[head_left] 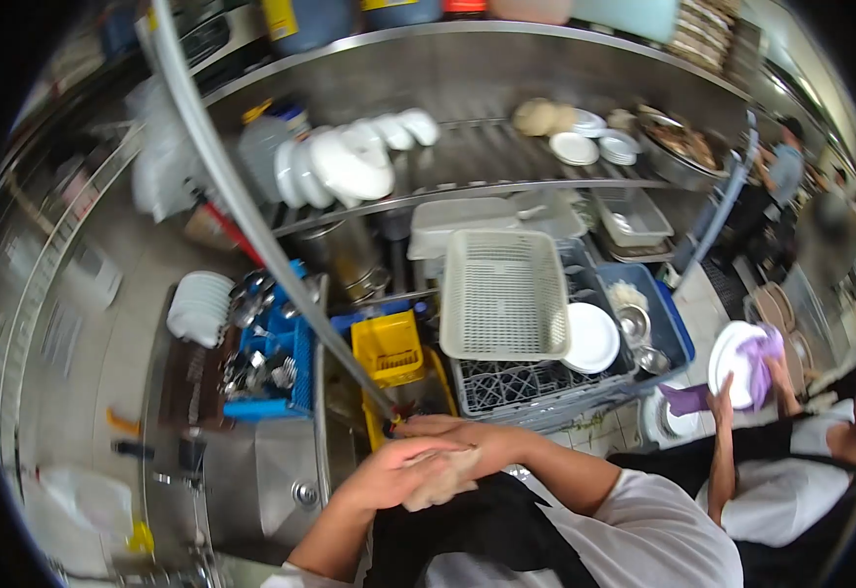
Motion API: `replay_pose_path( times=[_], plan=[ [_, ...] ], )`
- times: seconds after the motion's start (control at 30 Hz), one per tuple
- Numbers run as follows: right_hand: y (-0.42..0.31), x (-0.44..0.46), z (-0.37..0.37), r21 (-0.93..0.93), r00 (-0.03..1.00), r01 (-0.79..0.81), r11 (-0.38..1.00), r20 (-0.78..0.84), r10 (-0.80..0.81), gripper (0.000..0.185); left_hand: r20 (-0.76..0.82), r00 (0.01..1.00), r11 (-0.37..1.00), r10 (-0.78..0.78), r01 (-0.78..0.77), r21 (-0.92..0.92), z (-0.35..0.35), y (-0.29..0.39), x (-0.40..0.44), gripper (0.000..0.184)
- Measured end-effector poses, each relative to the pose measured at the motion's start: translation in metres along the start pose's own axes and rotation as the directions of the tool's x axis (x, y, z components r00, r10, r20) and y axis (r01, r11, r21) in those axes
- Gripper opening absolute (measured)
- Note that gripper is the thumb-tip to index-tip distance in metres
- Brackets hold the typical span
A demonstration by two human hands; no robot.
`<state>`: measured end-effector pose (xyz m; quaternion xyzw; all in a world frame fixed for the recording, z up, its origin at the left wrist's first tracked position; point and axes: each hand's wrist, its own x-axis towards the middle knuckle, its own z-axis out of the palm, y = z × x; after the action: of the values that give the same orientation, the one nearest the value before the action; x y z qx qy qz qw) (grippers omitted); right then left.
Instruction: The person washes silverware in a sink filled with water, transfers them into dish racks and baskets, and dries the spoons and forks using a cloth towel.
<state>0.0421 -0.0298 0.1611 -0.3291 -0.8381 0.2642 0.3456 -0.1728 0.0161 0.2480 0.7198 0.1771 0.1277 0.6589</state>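
In front of my black apron (477,539), my two hands meet. My left hand (393,473) is closed on a crumpled beige cloth (442,482) and presses it against the other hand. Its exact material is blurred. My right hand (462,433) reaches in from the right with fingers stretched out to the left, near the foot of a metal post. Just beyond the hands are a yellow basket (387,350) and a white perforated basket (504,294), which rests over a grey dish rack (506,385).
A steel sink (271,480) lies at lower left, beside a blue cutlery basket (276,363) and stacked white dishes (200,299). A slanted metal post (242,201) crosses the view. Plates (349,165) line the shelf. At right, a co-worker holds a white plate (732,358) and purple cloth (765,358).
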Motion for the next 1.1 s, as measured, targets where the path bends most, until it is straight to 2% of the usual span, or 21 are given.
replay_pose_path(
  times=[0.03, 0.1, 0.13, 0.17, 0.2, 0.33, 0.4, 0.47, 0.5, 0.53, 0.57, 0.6, 0.67, 0.73, 0.77, 0.83, 0.9, 0.93, 0.97, 1.07, 1.1],
  plan=[
    [-0.003, 0.0, -0.007, -0.026, 0.999, -0.031, 0.999, -0.031, 0.03, 0.067, -0.026, 0.999, 0.998, 0.026, -0.027, -0.05, -0.013, 0.011, -0.008, 0.038],
    [-0.012, 0.01, -0.036, 0.46, 0.906, -0.386, 0.8, 0.027, 0.422, 0.038, -0.14, 0.989, 0.989, 0.044, -0.062, -0.132, -0.04, 0.021, -0.023, 0.038],
    [-0.029, 0.012, -0.046, 0.611, 0.856, -0.365, 0.703, -0.077, 0.512, 0.022, -0.108, 0.993, 0.99, 0.056, -0.069, -0.123, -0.054, 0.018, -0.03, 0.038],
    [-0.043, 0.014, -0.061, 0.503, 0.864, -0.391, 0.771, -0.087, 0.495, 0.021, -0.032, 0.987, 0.935, -0.155, 0.157, 0.317, -0.069, 0.014, -0.039, 0.037],
    [-0.052, 0.016, -0.073, 0.387, 0.872, -0.414, 0.824, -0.092, 0.482, 0.02, -0.062, 0.933, 0.649, -0.355, 0.293, 0.702, -0.085, 0.01, -0.047, 0.039],
    [-0.065, 0.025, -0.08, 0.404, 0.831, -0.44, 0.802, -0.156, 0.534, 0.02, 0.139, 0.853, 0.517, -0.504, 0.169, 0.839, -0.148, -0.016, -0.055, 0.047],
    [-0.078, 0.034, -0.098, 0.509, 0.754, -0.319, 0.799, -0.374, 0.54, 0.018, 0.224, 0.832, 0.64, -0.508, 0.19, 0.745, -0.193, -0.005, -0.056, 0.053],
    [-0.079, 0.046, -0.103, 0.527, 0.716, -0.311, 0.791, -0.418, 0.559, 0.02, 0.538, 0.79, 0.848, -0.295, -0.043, 0.528, -0.235, 0.043, -0.053, 0.044],
    [-0.09, 0.062, -0.103, 0.586, 0.712, -0.16, 0.794, -0.489, 0.504, 0.02, 0.404, 0.897, 0.968, 0.178, -0.234, 0.094, -0.229, 0.027, -0.058, 0.043],
    [-0.094, 0.074, -0.102, 0.627, 0.699, -0.003, 0.779, -0.556, 0.45, 0.021, 0.047, 0.852, 0.822, 0.521, -0.486, -0.296, -0.219, 0.012, -0.066, 0.042],
    [-0.089, 0.081, -0.101, 0.625, 0.687, -0.007, 0.78, -0.564, 0.459, 0.021, -0.12, 0.838, 0.762, 0.532, -0.536, -0.365, -0.214, 0.001, -0.068, 0.042],
    [-0.081, 0.089, -0.099, 0.65, 0.707, 0.066, 0.757, -0.566, 0.424, 0.022, -0.207, 0.876, 0.808, 0.435, -0.482, -0.338, -0.198, -0.01, -0.057, 0.042],
    [-0.065, 0.09, -0.1, 0.662, 0.724, 0.143, 0.735, -0.577, 0.379, 0.023, -0.217, 0.966, 0.972, 0.139, -0.175, -0.158, -0.167, -0.046, -0.043, 0.042],
    [-0.041, 0.083, -0.105, 0.705, 0.705, -0.029, 0.709, -0.488, 0.514, 0.025, -0.15, 0.984, 0.989, -0.095, 0.111, 0.098, -0.133, -0.07, -0.028, 0.042],
    [-0.02, 0.067, -0.107, 0.651, 0.64, -0.271, 0.709, -0.429, 0.638, 0.032, -0.149, 0.98, 0.971, -0.132, 0.158, 0.181, -0.122, -0.075, -0.027, 0.042],
    [0.027, 0.026, -0.104, 0.194, 0.537, -0.67, 0.716, -0.539, 0.649, 0.045, -0.151, 0.975, 0.931, -0.165, 0.205, 0.301, -0.113, -0.077, -0.014, 0.041],
    [0.087, -0.035, -0.106, -0.055, 0.354, -0.909, 0.412, -0.621, 0.699, 0.057, -0.166, 0.972, 0.904, -0.169, 0.22, 0.368, -0.113, -0.074, 0.004, 0.041],
    [0.106, -0.056, -0.119, 0.1, 0.189, -0.948, 0.303, -0.591, 0.784, 0.061, -0.177, 0.97, 0.888, -0.168, 0.227, 0.399, -0.113, -0.072, 0.015, 0.041],
    [0.134, -0.078, -0.132, 0.119, 0.086, -0.974, 0.192, -0.589, 0.803, 0.06, -0.19, 0.967, 0.875, -0.17, 0.237, 0.422, -0.111, -0.07, 0.029, 0.041],
    [0.217, -0.132, -0.179, -0.06, -0.012, -0.997, -0.056, -0.573, 0.82, 0.062, -0.227, 0.958, 0.833, -0.174, 0.266, 0.485, -0.1, -0.067, 0.078, 0.041],
    [0.234, -0.14, -0.193, -0.055, -0.035, -0.996, -0.074, -0.515, 0.856, 0.061, -0.241, 0.954, 0.82, -0.178, 0.279, 0.5, -0.093, -0.067, 0.097, 0.041]
  ],
)
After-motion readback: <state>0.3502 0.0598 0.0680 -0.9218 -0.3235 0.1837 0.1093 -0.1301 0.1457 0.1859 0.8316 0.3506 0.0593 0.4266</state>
